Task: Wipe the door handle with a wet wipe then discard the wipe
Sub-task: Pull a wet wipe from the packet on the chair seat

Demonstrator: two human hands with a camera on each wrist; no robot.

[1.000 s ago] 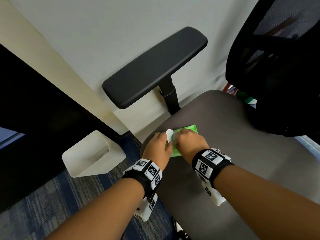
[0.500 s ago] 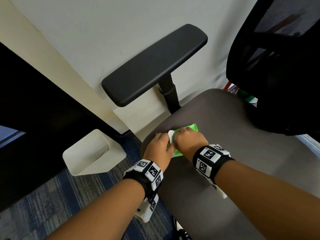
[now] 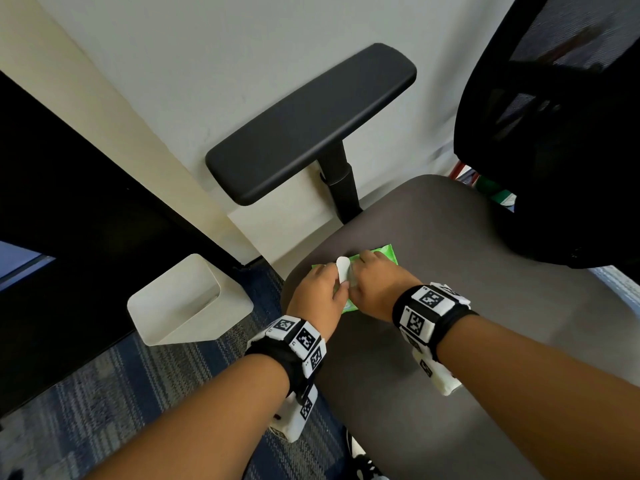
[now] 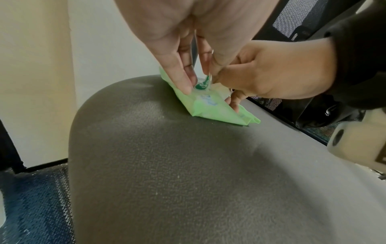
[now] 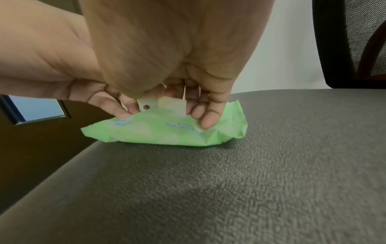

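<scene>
A green wet wipe pack lies near the left front edge of the grey chair seat. My left hand pinches the pack's white flap and holds it up, while another finger presses the pack down. My right hand is curled over the opening. Its thumb and fingers pinch a white wet wipe that sticks up from the pack, beside the flap. No door handle is in view.
A white waste bin stands on the blue carpet left of the chair, beside a dark door. The chair's black armrest juts out above and behind the hands. The black mesh backrest fills the right.
Both hands stay on the pack with the flap held up. The right hand's fingers have shifted slightly over the opening.
</scene>
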